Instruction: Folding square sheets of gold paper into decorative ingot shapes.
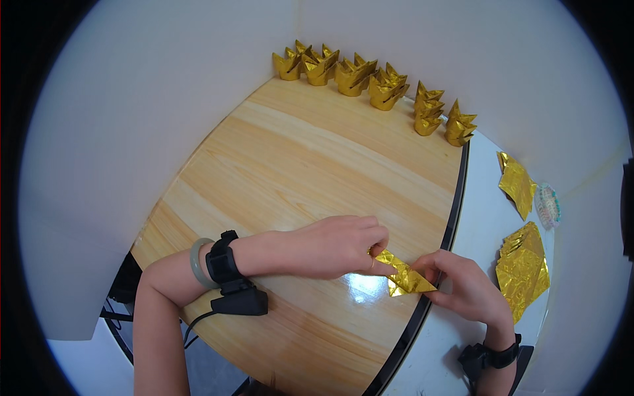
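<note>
Left hand [343, 245] pinches a folded gold foil piece [408, 282]; right hand [467, 287] pinches its other end.
The piece is over the wooden worktop [284, 178], near its black edge [456, 201]; along the far side stand folded gold foil ornaments [355, 78]; rightmost, on a white surface [481, 214], lie gold foil sheets [523, 272].

My left hand [345, 245] and right hand [470, 285] hold a folded gold sheet [408, 280] at the desk [290, 168], the left's grip seemingly a pinch; gold folded shapes [353, 79] line the far edge.
</note>
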Demonstrator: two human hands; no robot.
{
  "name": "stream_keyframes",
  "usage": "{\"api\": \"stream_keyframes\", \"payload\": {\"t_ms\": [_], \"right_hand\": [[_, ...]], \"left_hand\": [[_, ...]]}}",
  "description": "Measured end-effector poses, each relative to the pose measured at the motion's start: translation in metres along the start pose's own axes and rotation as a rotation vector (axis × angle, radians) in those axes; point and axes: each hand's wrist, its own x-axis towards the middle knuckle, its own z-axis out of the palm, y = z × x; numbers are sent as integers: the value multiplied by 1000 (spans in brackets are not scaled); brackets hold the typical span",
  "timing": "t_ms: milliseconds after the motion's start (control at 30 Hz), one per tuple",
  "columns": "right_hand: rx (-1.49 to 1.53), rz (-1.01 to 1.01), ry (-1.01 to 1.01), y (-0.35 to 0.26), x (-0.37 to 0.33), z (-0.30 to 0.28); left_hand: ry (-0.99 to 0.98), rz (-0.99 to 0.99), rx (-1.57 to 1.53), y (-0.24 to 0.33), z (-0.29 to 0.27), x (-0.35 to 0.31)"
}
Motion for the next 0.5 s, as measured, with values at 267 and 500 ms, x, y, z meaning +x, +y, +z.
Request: {"api": "stream_keyframes", "payload": {"t_ms": [267,500], "right_hand": [[-46,-241,60,12,8,11],[-43,-316,98,14,15,12]], "left_hand": [[-17,-3,46,2,6,1],[12,-30,-128,1,4,-1]]}}
